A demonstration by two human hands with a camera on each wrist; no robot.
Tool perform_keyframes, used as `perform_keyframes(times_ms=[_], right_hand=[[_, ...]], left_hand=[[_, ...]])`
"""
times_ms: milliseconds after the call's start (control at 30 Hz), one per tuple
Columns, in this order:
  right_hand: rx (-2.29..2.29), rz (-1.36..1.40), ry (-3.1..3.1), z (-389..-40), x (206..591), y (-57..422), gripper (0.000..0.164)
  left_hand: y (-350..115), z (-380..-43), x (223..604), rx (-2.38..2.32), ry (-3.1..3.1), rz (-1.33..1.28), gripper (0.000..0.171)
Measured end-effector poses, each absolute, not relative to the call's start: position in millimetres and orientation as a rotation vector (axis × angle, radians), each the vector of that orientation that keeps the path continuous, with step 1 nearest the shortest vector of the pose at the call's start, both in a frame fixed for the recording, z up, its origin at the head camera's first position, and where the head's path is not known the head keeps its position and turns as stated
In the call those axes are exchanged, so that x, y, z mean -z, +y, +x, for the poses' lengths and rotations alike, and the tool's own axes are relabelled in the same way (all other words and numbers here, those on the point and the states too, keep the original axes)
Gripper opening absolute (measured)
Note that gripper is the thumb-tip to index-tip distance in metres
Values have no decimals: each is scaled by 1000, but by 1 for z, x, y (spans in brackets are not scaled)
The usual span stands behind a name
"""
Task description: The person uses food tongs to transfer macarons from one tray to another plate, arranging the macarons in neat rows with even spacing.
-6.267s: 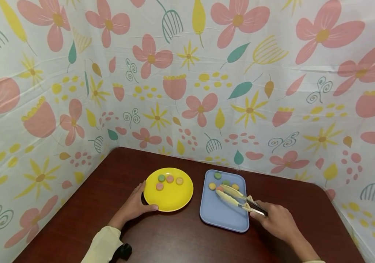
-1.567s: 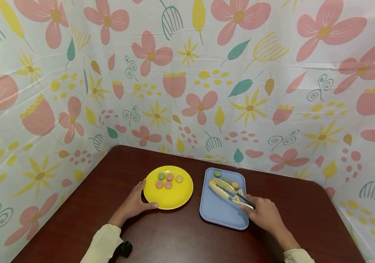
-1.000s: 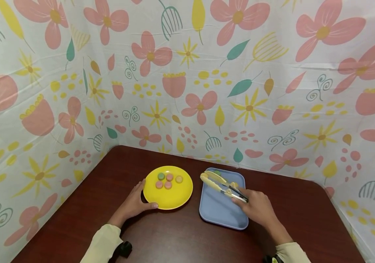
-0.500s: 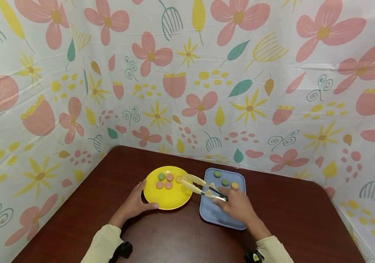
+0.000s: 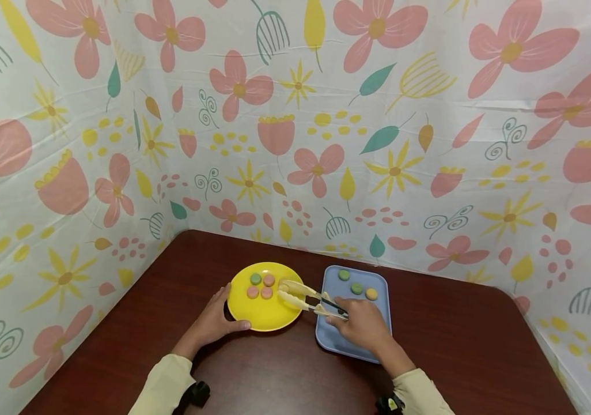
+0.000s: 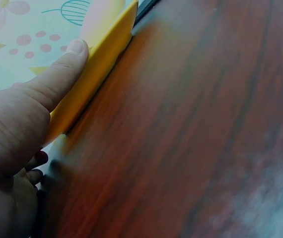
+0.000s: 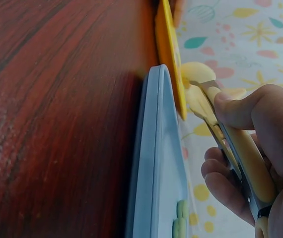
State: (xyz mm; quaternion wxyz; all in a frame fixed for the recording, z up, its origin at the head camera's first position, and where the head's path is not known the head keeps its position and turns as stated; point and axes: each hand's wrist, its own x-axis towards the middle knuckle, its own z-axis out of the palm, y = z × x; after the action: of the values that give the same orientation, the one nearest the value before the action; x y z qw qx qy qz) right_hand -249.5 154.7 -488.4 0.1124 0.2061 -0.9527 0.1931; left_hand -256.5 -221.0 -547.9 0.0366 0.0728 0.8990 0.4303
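Note:
My left hand [image 5: 213, 320] holds the left edge of the yellow plate [image 5: 269, 320], thumb along the rim in the left wrist view. One green macaron [image 5: 256, 279] and several pink macarons [image 5: 266, 293] lie on that plate. Serving tongs [image 5: 299, 289] with cream tips and metal arms are gripped in my right hand [image 5: 364, 324]. Their tips hang over the plate's right side, beside the pink macarons, and cover the spot where a pale yellow macaron lay. Whether they pinch a macaron I cannot tell. The right wrist view shows fingers and thumb around the tongs' arms.
Beneath my right hand is a blue rectangular tray [image 5: 334, 340], carrying two green macarons [image 5: 356, 288] and one yellow macaron [image 5: 371, 294]. Both dishes stand on a dark reddish-brown table [image 5: 269, 369]. A flower-patterned curtain [image 5: 295, 115] rises behind the table and along its left side.
A third pink macaron joined the plate earlier, and a yellow macaron has left the tray. My right hand has swung the tongs left from tray to plate. My left hand stays put.

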Motion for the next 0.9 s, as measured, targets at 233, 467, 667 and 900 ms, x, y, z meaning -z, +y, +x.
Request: perform_keyframes(times_ms=[233, 467, 667, 900], right_hand=[[-525, 613, -2822, -250, 490, 154, 47], [-513, 606, -2835, -248, 490, 153, 48], [-551, 575, -2848, -245, 480, 158, 50], [-538, 576, -2819, -239, 455, 184, 53]], left_hand=[[-221, -257, 548, -1317, 2762, 217, 126], [-221, -257, 548, -1302, 2772, 207, 127], [-221, -256, 548, -1302, 2768, 204, 127], [-222, -256, 548, -1306, 2765, 201, 127]])
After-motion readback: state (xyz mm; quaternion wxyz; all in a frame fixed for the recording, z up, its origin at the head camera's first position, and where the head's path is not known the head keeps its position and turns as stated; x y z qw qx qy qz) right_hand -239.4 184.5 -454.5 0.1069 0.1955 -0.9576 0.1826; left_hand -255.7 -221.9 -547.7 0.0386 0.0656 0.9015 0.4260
